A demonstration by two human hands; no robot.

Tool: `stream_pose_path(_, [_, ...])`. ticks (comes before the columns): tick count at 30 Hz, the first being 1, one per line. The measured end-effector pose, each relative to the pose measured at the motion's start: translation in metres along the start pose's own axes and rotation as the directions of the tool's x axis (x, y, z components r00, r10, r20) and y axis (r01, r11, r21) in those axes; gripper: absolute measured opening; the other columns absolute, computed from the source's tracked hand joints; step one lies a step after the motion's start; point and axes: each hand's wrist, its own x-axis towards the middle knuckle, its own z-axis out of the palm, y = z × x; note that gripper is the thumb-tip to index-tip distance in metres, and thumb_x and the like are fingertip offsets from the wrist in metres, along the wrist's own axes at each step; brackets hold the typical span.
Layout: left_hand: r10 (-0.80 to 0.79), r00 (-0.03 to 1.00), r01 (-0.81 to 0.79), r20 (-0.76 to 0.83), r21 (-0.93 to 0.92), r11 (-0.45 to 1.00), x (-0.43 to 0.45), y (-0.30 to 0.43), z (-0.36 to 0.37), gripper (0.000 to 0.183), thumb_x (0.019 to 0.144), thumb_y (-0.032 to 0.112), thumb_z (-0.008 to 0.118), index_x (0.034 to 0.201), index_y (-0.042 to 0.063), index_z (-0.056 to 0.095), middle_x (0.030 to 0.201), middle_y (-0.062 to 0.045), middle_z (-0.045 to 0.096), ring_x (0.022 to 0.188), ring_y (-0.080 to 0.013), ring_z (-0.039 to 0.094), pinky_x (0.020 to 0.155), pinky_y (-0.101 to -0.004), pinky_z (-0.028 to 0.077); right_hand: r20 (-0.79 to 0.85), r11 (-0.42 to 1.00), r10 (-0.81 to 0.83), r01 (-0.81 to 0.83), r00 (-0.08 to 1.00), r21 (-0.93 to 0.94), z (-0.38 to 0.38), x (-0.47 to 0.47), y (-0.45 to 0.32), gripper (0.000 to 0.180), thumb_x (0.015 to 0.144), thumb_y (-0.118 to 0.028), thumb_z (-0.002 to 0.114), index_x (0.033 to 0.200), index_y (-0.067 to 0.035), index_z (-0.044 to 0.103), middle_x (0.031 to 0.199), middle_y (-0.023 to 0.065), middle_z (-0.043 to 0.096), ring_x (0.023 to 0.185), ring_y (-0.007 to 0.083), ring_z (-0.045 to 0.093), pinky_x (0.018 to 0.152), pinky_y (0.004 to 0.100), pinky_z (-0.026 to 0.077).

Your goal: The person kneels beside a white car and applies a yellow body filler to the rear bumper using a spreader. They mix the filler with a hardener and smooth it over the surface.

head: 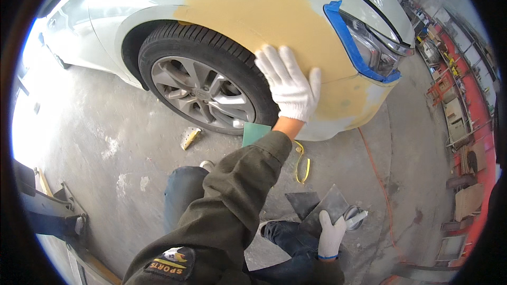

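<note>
My left hand [286,81], in a white knit glove, lies flat on the tan-coated front fender [257,19] of a pale car, just beside the wheel arch. Its fingers point up the panel, with the thumb apart. Low on the right, my gloved right hand [332,231] grips a dark grey sheet [330,200] by my knee; its fingertips are partly hidden. A second dark sheet [301,202] shows behind that one. Close to the right hand is a round metal item [353,215] with a pale handle. Blue tape [346,41] edges the headlight [366,47].
The front wheel [202,91] stands left of my left hand. On the concrete are a green sheet [253,132], a yellow-edged piece [191,138], a yellow strip [303,166] and an orange hose [372,158]. Loaded shelving [455,87] lines the right; a metal stand [55,213] is at lower left.
</note>
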Motion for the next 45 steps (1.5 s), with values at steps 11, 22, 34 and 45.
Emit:
stream_pose_path(11, [0.046,0.178,0.655,0.983,-0.154,0.74,-0.139,0.007,-0.124,0.056,0.104,0.048,0.045,0.124,-0.001,0.063,0.116,-0.027,0.068,0.11,-0.044,0.064,0.098,-0.0472,0.048,-0.392,0.985,-0.162,0.171,0.905,-0.01,0.002,0.01,0.014,0.046,0.095,-0.023,0.072,0.117,0.016,0.059,0.113,0.0173,0.064,0.098,0.0239,0.06,0.089,0.0371,0.05])
stream_pose_path(22, [-0.082,0.018,1.0,0.996,-0.018,0.012,-0.154,0.038,-0.248,0.035,0.102,0.023,0.066,0.123,-0.005,0.063,0.107,-0.003,0.068,0.096,-0.0085,0.06,0.082,-0.0246,0.051,-0.146,0.869,0.126,-0.039,0.981,0.494,0.043,-0.036,0.017,0.039,0.092,-0.027,0.076,0.12,-0.003,0.063,0.109,0.0029,0.064,0.09,0.0125,0.059,0.077,0.0303,0.05])
stream_pose_path(34, [-0.172,0.195,0.946,0.966,-0.138,0.293,-0.132,0.033,-0.275,0.018,0.103,0.017,0.061,0.101,-0.001,0.065,0.091,0.004,0.062,0.082,-0.0054,0.052,0.071,-0.024,0.044,-0.529,0.924,-0.15,0.309,0.835,0.227,0.061,-0.064,0.006,0.041,0.105,-0.031,0.059,0.086,0.006,0.061,0.071,0.0086,0.059,0.064,0.0148,0.053,0.059,0.034,0.044])
stream_pose_path(45, [-0.148,0.305,0.68,0.941,-0.106,0.726,-0.135,0.002,-0.253,0.027,0.1,0.022,0.063,0.108,-0.003,0.064,0.079,-0.014,0.065,0.069,-0.0133,0.056,0.067,-0.0301,0.048,0.075,0.761,-0.23,0.227,0.97,-0.608,0.058,-0.099,0.048,0.035,0.099,-0.018,0.062,0.13,-0.003,0.061,0.105,0.0201,0.07,0.094,0.0363,0.07,0.078,0.0417,0.055])
